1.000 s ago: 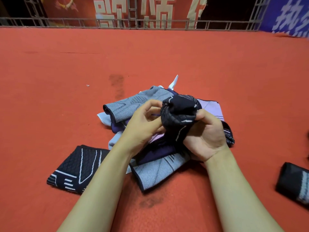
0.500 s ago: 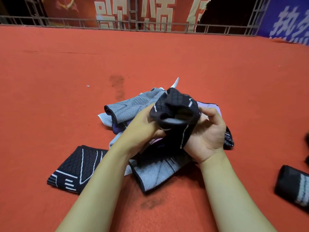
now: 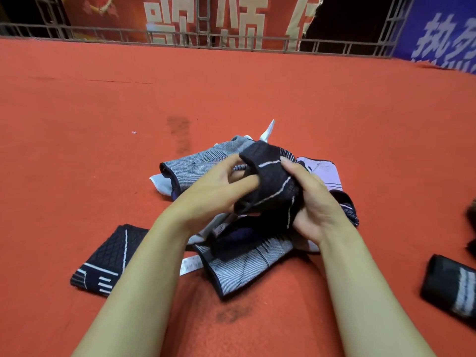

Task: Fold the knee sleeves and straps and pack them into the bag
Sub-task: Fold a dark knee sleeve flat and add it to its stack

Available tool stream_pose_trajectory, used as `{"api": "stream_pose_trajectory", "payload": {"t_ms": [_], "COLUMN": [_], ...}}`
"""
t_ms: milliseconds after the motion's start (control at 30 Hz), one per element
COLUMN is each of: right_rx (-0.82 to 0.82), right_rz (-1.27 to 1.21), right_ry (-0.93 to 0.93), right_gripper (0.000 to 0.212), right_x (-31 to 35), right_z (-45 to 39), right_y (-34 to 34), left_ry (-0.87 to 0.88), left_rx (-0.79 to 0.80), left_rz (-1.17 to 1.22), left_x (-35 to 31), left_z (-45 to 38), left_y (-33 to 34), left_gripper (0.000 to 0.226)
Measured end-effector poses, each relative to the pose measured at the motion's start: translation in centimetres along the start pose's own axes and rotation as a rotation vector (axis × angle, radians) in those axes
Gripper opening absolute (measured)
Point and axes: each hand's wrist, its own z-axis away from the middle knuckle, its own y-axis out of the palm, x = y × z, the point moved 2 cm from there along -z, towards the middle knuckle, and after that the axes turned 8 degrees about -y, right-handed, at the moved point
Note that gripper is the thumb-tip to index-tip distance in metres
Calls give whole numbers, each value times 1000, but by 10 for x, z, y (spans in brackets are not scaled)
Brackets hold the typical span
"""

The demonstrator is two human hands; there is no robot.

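Both hands grip the black sleeve (image 3: 270,186) above the pile (image 3: 247,266), left hand (image 3: 213,191) on its left, right hand (image 3: 314,202) on its right, long axis running away from the person.

The red carpet (image 3: 231,94) lies open from the heap of knee sleeves (image 3: 239,266) back to the metal railing (image 3: 206,43). A folded black sleeve (image 3: 108,258) blocks the near left. A black rolled sleeve (image 3: 453,287) blocks the near right. Bare carpet separates each from the heap, wide enough for a hand.
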Motion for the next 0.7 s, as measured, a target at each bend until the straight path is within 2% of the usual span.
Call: {"api": "stream_pose_trajectory", "payload": {"t_ms": [67,133,233,433,533,600,667,700], "right_rx": [-21,0,26,36,-36,-117,-170,-176], "right_rz": [90,150,217,348,432,438,458,479], "right_ry": [-67,-87,-92,-141,-202,-264,-283,-277], "right_gripper": [34,27,27,25,41,56,70,73], "right_x": [6,11,17,19,18,15,9,6], "right_z": [1,2,2,-1,-7,-12,-17,-19], "right_y": [1,2,2,0,-4,-7,-11,-12], "left_ry": [35,81,82,131,126,113,96,80], "left_rx": [-38,-157,-324,-490,-575,-645,-600,-522], "left_rz": [-42,-84,-61,15,56,67,67,50], "left_x": [0,-2,-1,1,5,6,7,10], "left_z": [-2,-3,-3,-7,-10,-13,-17,-17], "left_y": [-4,-10,-20,-24,-25,-28,-25,-19], "left_gripper": [41,34,27,34,15,12,24,36]}}
